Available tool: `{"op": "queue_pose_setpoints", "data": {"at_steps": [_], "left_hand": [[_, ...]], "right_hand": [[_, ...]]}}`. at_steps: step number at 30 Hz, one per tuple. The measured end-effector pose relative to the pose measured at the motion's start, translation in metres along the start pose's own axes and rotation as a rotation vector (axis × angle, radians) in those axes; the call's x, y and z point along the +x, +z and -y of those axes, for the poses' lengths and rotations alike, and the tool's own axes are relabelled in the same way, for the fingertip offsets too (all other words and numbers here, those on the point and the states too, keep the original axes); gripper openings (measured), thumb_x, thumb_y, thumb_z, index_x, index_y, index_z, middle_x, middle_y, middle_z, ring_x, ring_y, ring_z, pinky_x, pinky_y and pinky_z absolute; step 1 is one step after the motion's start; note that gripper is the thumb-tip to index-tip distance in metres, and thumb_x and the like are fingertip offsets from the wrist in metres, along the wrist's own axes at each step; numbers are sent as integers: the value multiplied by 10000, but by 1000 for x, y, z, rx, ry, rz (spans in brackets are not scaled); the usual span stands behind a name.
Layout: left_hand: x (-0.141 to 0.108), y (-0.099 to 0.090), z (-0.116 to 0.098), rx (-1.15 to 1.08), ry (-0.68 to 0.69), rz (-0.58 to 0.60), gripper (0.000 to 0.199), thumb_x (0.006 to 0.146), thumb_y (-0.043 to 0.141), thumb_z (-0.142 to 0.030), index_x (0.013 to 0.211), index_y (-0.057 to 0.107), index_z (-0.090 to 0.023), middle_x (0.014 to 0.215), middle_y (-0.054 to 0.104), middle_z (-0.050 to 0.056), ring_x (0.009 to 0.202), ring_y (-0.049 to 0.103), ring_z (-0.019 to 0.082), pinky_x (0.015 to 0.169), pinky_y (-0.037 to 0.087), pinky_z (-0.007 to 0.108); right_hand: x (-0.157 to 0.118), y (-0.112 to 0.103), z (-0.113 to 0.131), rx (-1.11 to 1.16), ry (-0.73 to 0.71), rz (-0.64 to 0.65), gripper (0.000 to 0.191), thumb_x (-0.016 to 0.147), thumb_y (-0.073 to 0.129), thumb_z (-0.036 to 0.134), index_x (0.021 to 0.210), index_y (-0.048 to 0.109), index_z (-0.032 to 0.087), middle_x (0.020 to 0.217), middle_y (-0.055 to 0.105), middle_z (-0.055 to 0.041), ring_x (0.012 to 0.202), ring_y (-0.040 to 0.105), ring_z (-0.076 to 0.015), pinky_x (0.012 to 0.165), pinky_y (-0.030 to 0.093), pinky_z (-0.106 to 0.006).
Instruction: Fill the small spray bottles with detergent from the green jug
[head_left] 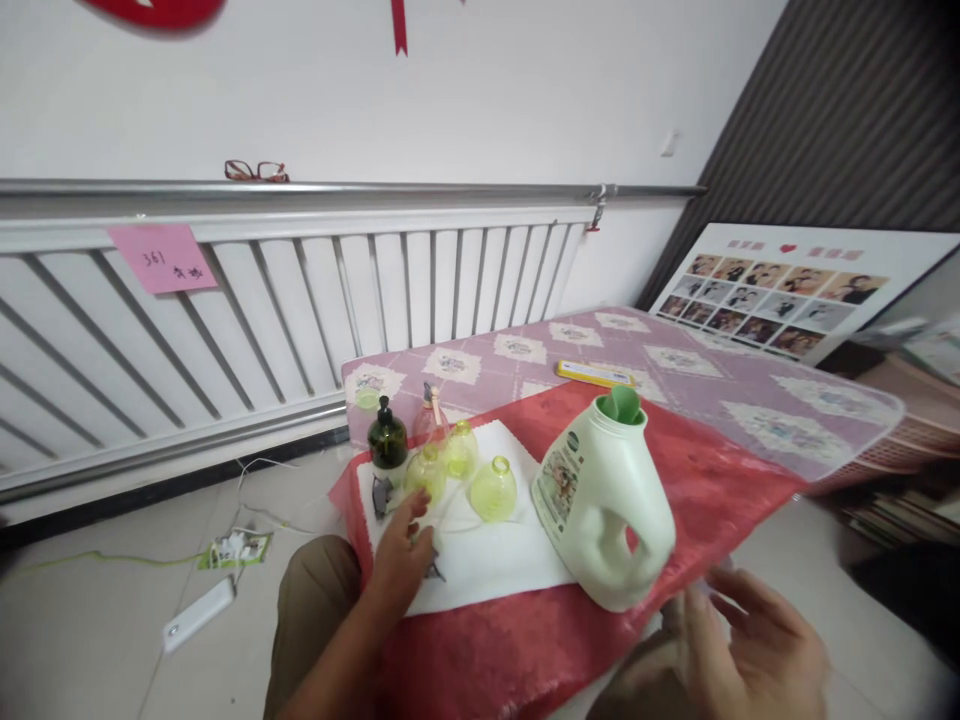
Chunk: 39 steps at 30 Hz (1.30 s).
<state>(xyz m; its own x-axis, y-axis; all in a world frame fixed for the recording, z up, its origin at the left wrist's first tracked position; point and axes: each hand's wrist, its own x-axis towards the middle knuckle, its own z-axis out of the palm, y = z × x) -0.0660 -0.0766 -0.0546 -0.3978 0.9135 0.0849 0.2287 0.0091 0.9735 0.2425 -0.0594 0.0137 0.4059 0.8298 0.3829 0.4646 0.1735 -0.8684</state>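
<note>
My left hand (405, 555) reaches over the white cloth (487, 570), its fingers apart and its fingertips in front of a round yellow translucent bottle (425, 475). Whether they touch it, I cannot tell. Two more yellow bottles, one behind (461, 450) and one to the right (493, 492), stand upright with it. At the lower right, my right hand (757, 645) is blurred, its fingers bent around something pale that I cannot make out. Between the hands stands a large pale green detergent jug (611, 500) with a green insert (621, 404) in its mouth.
A dark green pump bottle (388, 438) and a pinkish bottle (431, 420) stand behind the yellow ones. Red plastic sheeting (720, 470) covers part of the patterned tabletop (517, 350). A yellow-edged box (596, 374) lies farther back. A power strip (199, 612) lies on the floor.
</note>
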Motion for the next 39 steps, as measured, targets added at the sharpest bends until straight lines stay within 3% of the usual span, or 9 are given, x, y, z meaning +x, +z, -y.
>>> {"op": "queue_pose_setpoints", "data": {"at_steps": [2,4,7,9,12,16,22,31,39], "left_hand": [[2,-26,3,3,-45,-44,484,791,516,-229,1272,490,-182,1217,619,117,1059,605,210,857,515,362],[1,-43,7,16,-95,-90,428,793,529,-264,1214,532,-187,1175,642,103,1003,625,200,802,529,325],[-7,-55,9,38,-132,-120,370,790,534,-275,1154,564,-216,1148,661,74,963,639,184,784,528,291],[-16,-57,10,50,-123,-107,354,784,538,-272,1132,580,-223,1137,668,69,953,640,185,791,523,291],[-27,-61,12,71,-104,-82,351,768,559,-277,1112,605,-222,1104,683,66,947,640,192,812,510,298],[-32,-64,15,64,-113,-61,346,771,561,-295,1107,611,-225,1098,687,62,935,644,192,832,498,300],[-35,-59,11,60,-122,-71,323,784,562,-292,1096,616,-223,1076,695,58,948,644,190,842,497,286],[-36,-62,9,106,-110,-80,332,777,548,-296,1092,625,-220,1076,704,51,929,661,181,829,498,278],[-38,-58,22,180,-15,-75,334,791,554,-246,1114,626,-198,1129,693,77,1059,632,210,955,468,365]], "right_hand": [[-10,7,12,-18,-104,123,293,752,620,454,937,599,228,870,663,-63,781,632,-237,776,509,-389],[-21,26,21,-41,-230,377,195,784,586,432,857,615,254,801,673,-40,726,638,-221,720,522,-353],[-44,60,33,-73,-385,735,156,852,519,368,788,608,258,730,653,-29,679,634,-202,636,517,-320],[-65,76,36,-87,-464,817,167,894,472,316,831,608,243,700,629,-25,637,617,-188,592,503,-306],[-102,87,32,-120,-582,848,107,869,534,253,926,622,231,821,669,-57,762,633,-214,681,519,-339],[-146,95,6,-168,-771,860,335,769,683,280,1094,614,235,1070,694,-87,1010,605,-284,898,468,-451],[-169,105,-20,-257,-773,951,261,810,663,333,1061,623,273,1157,687,-26,1103,571,-267,1014,353,-497],[-131,103,9,-170,-621,883,203,851,559,139,1021,619,232,1021,678,-67,945,629,-212,842,517,-358],[-86,158,37,-390,-764,933,290,842,561,80,1087,639,213,1137,660,-94,972,625,-226,824,513,-341]]}}
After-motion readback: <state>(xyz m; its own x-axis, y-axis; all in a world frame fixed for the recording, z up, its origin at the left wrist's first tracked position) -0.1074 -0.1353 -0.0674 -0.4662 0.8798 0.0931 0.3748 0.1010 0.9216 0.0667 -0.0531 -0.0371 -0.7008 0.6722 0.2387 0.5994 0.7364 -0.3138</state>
